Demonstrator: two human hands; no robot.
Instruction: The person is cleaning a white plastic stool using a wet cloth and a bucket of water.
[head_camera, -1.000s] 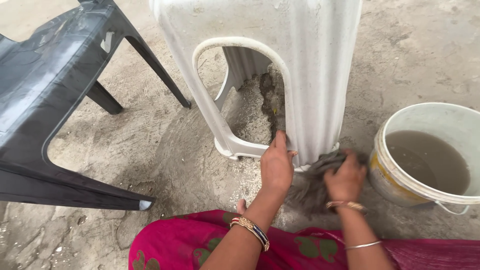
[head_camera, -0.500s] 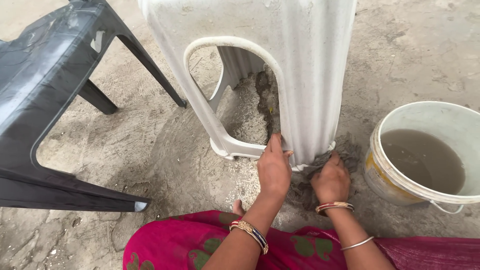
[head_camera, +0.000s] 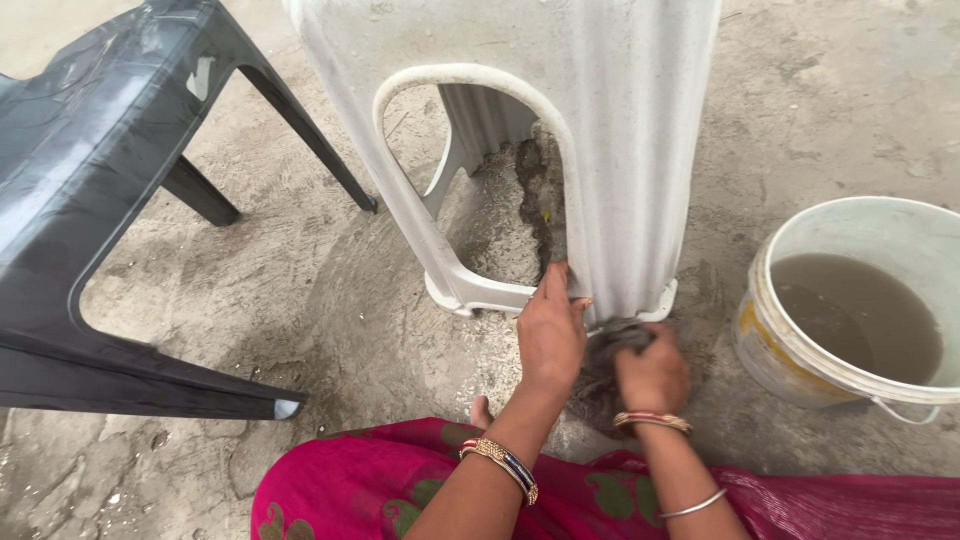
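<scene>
Bracing the white plastic stool (head_camera: 600, 130) at its lower edge, left hand (head_camera: 551, 335) lies flat, fingers released. Right hand (head_camera: 652, 378) clenches a wet grey rag (head_camera: 610, 345) against the stool's foot; bucket of murky water (head_camera: 850, 300) stands near on the concrete floor (head_camera: 330, 300).

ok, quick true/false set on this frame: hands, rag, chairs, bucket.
1. The left hand rests against the white plastic chair. True.
2. The right hand holds a brush. False: it grips a grey rag at the chair's foot.
3. The white bucket is empty. False: it holds murky water.
4. A dark grey chair stands to the left. True.
5. The ground is tiled. False: bare, wet concrete floor.
</scene>
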